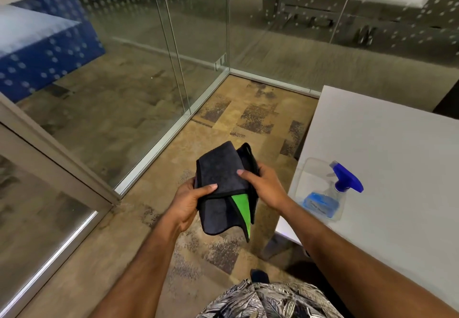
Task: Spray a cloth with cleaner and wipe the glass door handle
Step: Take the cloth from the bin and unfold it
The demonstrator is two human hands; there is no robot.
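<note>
Dark grey microfibre, folded, with a green face showing at its lower fold: the cloth (221, 188) is held in mid-air above the carpeted floor (223, 124), between both hands. The left hand (191, 201) grips its near left edge, thumb on top; the right hand (260, 186) pinches its right edge, thumb pressed on the upper face. Neither hand is free. The spray bottle (330, 193), clear with blue liquid and a blue trigger head, lies on its side at the near left corner of the white surface (385, 143), just right of the right hand. Glass walls (149, 69) stand to the left and far side; no door handle can be made out. The cloth appears soft, light and limp, so it is best held bunched or folded in one palm. The bottle looks light and rigid; its neck below the trigger is the likely hold.
</note>
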